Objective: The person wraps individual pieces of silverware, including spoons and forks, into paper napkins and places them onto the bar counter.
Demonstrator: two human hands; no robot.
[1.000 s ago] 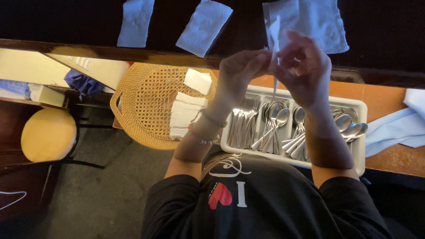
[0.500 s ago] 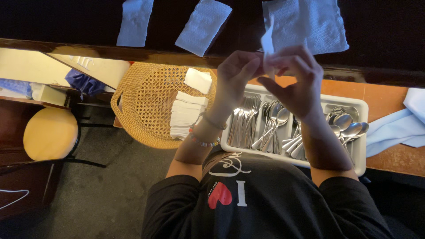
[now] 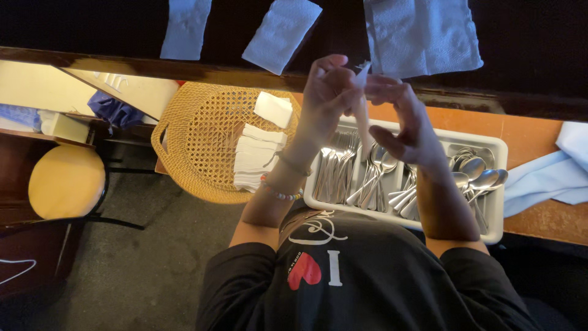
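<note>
Napkin point(image 3: 361, 107), white, rolled, long axis vertical at upper centre; left hand point(image 3: 327, 92) and right hand point(image 3: 407, 122) both pinch it above grey cutlery tray point(image 3: 499, 184) on orange counter point(image 3: 533, 132); dim room.

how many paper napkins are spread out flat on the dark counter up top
3. A left napkin, a tilted middle napkin and a larger right napkin lie on the dark counter. The picture's top edge crops all three; others beyond it may be hidden.
</note>
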